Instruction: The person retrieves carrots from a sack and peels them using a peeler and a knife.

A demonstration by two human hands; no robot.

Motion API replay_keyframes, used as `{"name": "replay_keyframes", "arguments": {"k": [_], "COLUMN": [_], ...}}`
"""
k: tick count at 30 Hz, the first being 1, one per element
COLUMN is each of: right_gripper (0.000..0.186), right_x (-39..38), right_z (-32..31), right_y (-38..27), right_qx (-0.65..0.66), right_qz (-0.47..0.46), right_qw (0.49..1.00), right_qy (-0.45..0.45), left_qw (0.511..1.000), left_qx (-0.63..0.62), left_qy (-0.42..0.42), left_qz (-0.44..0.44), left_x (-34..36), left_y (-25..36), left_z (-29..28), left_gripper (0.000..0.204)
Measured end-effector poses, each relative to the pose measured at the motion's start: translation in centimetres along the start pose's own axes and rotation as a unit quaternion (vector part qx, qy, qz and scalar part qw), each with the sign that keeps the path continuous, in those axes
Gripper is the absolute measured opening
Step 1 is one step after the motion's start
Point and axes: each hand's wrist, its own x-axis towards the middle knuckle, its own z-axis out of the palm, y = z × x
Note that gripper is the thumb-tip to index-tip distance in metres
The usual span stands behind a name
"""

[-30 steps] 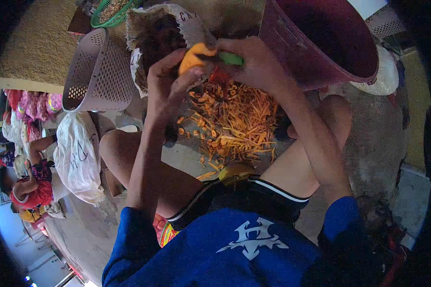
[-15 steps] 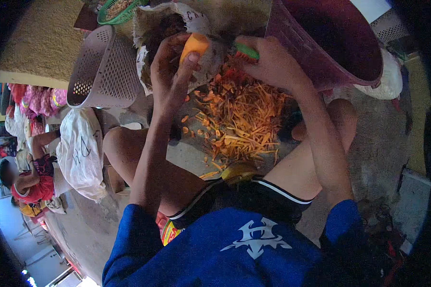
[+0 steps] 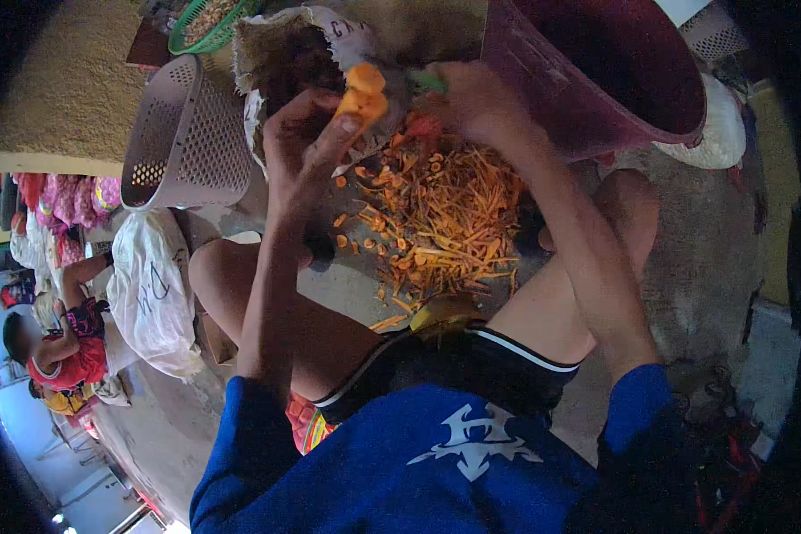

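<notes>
My left hand (image 3: 307, 142) is closed round a thick peeled carrot (image 3: 365, 105), which points up past the thumb. The carrot's rounded top end looks set off from the rest, like a cut piece. To the right, my right hand (image 3: 485, 105) is curled round a green-handled tool (image 3: 430, 81), a short way from the carrot. Motion smears this hand, and the tool's working end cannot be made out. Below both hands a heap of orange peelings (image 3: 454, 209) lies on the floor between my legs, with small round carrot slices (image 3: 342, 240) along its left side.
A large maroon tub (image 3: 587, 107) stands close by my right hand. Beyond my left hand are an open sack (image 3: 356, 44) and a perforated plastic basket (image 3: 209, 133). Farther left, a white sack (image 3: 156, 294) stands near a seated person (image 3: 67, 356). A green basket (image 3: 212, 28) lies at the far edge.
My right hand has moved slightly left and up with the green-handled tool. The carrot's top now shows a separate-looking rounded end. My left hand keeps its hold, shifted slightly.
</notes>
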Motion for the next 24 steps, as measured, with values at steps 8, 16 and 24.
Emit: {"name": "replay_keyframes", "arguments": {"k": [8,16,24], "right_gripper": [0.046,0.056,0.052], "right_x": [-1.5,-1.6,-1.6], "right_z": [-1.4,-0.9,-0.5], "right_y": [4.6,0.9,2.8], "right_qx": [-0.157,-0.162,-0.094], "right_qz": [0.210,0.180,0.147], "right_qw": [0.948,0.934,0.949], "right_qy": [-0.180,-0.261,-0.264], "left_qw": [0.996,0.876,0.748], "left_qx": [-0.063,0.164,0.368], "left_qy": [-0.053,-0.420,-0.115], "left_qz": [0.032,0.170,0.540], "left_x": [-0.2,5.0,19.9], "left_y": [0.6,6.1,12.5], "left_z": [-1.0,4.1,8.7], "left_gripper": [0.040,0.043,0.048]}}
